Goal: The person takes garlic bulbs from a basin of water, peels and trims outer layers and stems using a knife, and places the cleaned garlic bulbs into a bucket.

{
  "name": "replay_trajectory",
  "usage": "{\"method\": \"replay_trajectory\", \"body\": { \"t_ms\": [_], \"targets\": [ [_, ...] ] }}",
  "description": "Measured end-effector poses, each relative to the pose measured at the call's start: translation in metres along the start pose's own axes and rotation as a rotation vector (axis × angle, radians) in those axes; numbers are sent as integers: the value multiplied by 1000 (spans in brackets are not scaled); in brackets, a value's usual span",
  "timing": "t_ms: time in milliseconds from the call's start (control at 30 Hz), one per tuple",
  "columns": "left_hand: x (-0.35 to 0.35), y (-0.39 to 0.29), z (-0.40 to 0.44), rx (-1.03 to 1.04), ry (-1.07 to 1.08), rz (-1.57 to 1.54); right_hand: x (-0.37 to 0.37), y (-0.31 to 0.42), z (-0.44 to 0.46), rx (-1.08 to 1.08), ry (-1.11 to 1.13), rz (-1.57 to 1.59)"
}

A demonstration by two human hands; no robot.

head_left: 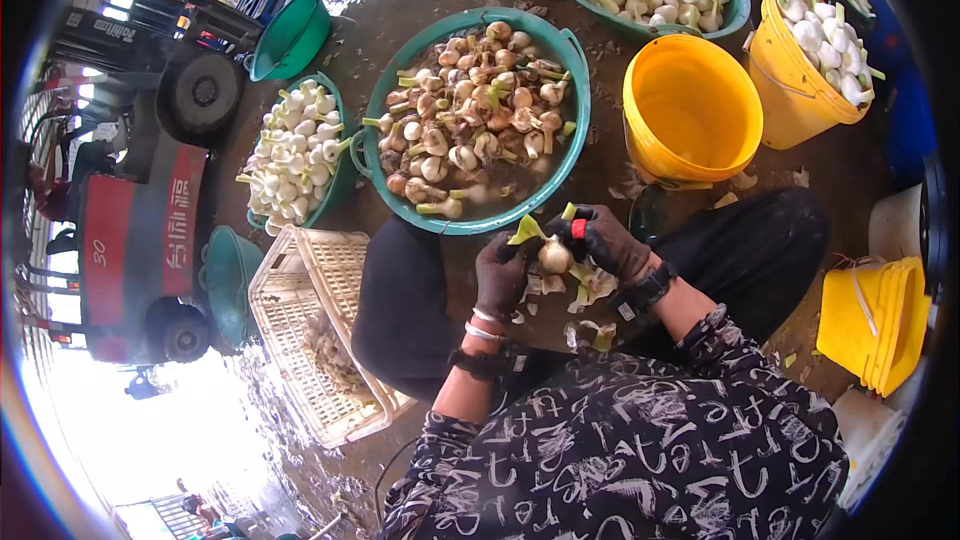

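Note:
Between my two gloved hands is a garlic bulb [555, 257] with pale brownish skin. My left hand [503, 277] is closed at its left side, pinching a green leafy piece [526, 230] that peels away from the bulb. On the other side, my right hand [612, 243] has its fingers curled against the bulb and its stalk. A small red item [579, 229] shows at the right fingers; whether it is a tool's handle or a band, I cannot tell. Loose peelings [592, 285] lie below the hands, between my legs.
In front stands a green tub [577, 155] of unpeeled garlic. White garlic fills a left basin [340, 120], a far basin [738, 12] and a yellow bucket [790, 100]. Another yellow bucket [690, 105] stands nearer. A white crate [330, 280] leans by my left leg; a forklift [140, 230] is beyond.

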State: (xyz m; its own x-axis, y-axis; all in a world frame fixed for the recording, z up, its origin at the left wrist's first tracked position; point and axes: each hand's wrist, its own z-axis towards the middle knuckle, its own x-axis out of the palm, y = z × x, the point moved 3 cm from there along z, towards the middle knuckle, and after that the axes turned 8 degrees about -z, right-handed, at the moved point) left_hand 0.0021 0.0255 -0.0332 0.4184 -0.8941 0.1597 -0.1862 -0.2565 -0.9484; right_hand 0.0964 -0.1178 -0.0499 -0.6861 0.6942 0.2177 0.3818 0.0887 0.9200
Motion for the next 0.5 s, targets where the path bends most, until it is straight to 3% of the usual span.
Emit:
{"method": "replay_trajectory", "body": {
  "t_ms": [100, 133, 200, 267, 333, 400, 467, 500],
  "targets": [
    [5, -19, -14, 394, 39, 451, -10, -3, 1, 3, -96, 63],
    [5, -22, -20, 392, 42, 451, -14, -8, 3, 11, -178, 103],
    [9, -18, -36, 328, 316, 675, -31, -32, 23, -57, -236, 180],
    [5, -1, -47, 291, 399, 642, -42, -49, 33, -92, -199, 416],
    [-8, 31, -47, -182, 649, 1234, -34, -24, 21, -49, -186, 443],
    [-10, 16, -39, -150, 611, 1320, -25, -13, 16, 38, -196, 320],
    [-9, -15, -20, -168, 14, 668, -13, 3, 7, 48, -157, 265],
    [-5, -20, -11, -170, 5, 664, -9, 10, 4, -3, -124, 157]
  ]
}}
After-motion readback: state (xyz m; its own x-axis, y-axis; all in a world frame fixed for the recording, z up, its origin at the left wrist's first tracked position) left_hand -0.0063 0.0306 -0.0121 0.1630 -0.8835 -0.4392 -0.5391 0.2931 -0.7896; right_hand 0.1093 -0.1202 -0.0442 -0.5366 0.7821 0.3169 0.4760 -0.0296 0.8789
